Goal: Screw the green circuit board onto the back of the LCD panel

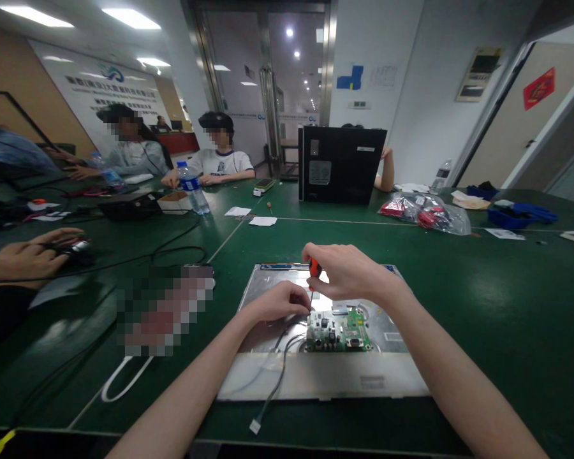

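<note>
My right hand (337,271) is closed around the orange and black handle of a screwdriver (314,268). Its thin shaft points down at the upper left corner of a green circuit board (339,330). At that same corner is my left hand (284,299), fingers bent and fingertips close together by the screwdriver tip; whether they pinch anything is hidden. Under the board lies a flat silver metal display panel (387,370). From the board's left side a grey cable (278,389) runs toward the front edge and ends in a white connector (255,426).
A blurred pinkish object with a white loop (117,382) lies left of the panel. Farther back stand a black computer case (342,166) and a water bottle (194,188). Plastic bags (425,213) and blue trays (509,217) lie back right. Another person's hand (33,258) is at left.
</note>
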Available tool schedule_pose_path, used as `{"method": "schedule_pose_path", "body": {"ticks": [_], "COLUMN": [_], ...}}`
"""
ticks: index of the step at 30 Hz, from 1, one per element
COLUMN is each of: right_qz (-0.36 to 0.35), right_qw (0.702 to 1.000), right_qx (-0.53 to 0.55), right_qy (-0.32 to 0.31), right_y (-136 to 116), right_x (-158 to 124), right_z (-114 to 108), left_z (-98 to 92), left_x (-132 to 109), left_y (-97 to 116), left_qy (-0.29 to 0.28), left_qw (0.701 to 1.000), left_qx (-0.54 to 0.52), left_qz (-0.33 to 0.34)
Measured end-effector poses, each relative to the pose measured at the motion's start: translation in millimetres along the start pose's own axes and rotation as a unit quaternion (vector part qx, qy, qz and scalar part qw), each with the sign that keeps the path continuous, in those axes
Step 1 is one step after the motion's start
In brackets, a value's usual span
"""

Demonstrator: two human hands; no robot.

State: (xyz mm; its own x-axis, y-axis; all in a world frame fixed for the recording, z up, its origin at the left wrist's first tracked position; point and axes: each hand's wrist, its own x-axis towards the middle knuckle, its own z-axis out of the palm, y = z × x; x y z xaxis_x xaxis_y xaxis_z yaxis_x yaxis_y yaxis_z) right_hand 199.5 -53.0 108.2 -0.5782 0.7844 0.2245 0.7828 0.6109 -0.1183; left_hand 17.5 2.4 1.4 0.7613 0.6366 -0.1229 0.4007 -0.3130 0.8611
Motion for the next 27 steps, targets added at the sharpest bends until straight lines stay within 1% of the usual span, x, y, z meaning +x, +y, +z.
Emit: {"method": "schedule_pose_path", "body": {"ticks": [3, 6, 10, 17, 20, 25, 27], "right_qz": [-0.005, 0.005, 0.015, -0.021, -0.011, 0.015, 0.018], "right_qw": [1.000, 0.999, 0.998, 1.000, 1.000, 0.999, 0.999], "right_qx": [-0.008, -0.038, -0.062, -0.002, -0.003, -0.044, -0.045], "right_qy": [0.008, 0.022, 0.019, 0.011, 0.002, 0.013, 0.012], "right_y": [-1.5, -2.6, -2.0, -3.8, -5.5, -3.9, -2.6], "right_x": [-1.4, 1.6, 4.6, -2.3, -1.5, 3.7, 3.5], "right_z": [-0.2, 2.9, 5.6, -1.8, -2.8, 3.1, 4.0], "left_z": [-0.4, -0.8, -0.9, 0.3, 0.5, 0.3, 0.1], "left_x": [0.6, 0.5, -0.4, -0.2, 0.5, 1.0, 0.8], "left_y": [-1.3, 0.0, 3.4, -0.9, -2.2, -0.4, 0.0], "left_qy": [0.000, 0.002, 0.011, 0.006, 0.009, 0.014, 0.012], "left_qw": [1.000, 1.000, 1.000, 1.000, 1.000, 1.000, 1.000], "left_qx": [-0.001, 0.007, 0.019, 0.009, 0.013, 0.021, 0.022], "left_qz": [0.003, 0.001, -0.005, 0.001, 0.004, 0.003, 0.002]}}
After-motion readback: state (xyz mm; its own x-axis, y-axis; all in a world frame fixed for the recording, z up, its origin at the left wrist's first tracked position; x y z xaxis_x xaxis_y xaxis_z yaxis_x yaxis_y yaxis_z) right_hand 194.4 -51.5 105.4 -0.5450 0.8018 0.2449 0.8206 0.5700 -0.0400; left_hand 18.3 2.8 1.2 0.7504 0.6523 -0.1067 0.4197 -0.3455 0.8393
